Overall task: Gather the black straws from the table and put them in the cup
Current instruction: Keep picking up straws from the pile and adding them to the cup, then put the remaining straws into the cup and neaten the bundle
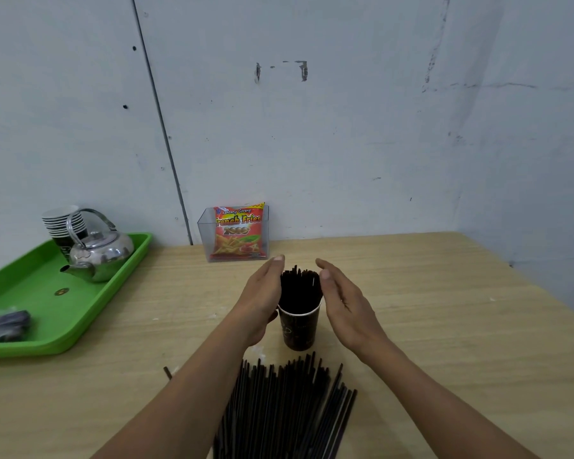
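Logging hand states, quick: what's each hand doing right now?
Left hand: open, straight fingers beside the straws in the cup.
Right hand: open, holding nothing.

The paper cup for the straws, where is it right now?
In the head view the cup stands on the table between the left hand and right hand, just beyond the loose straws and in front of the snack bag.
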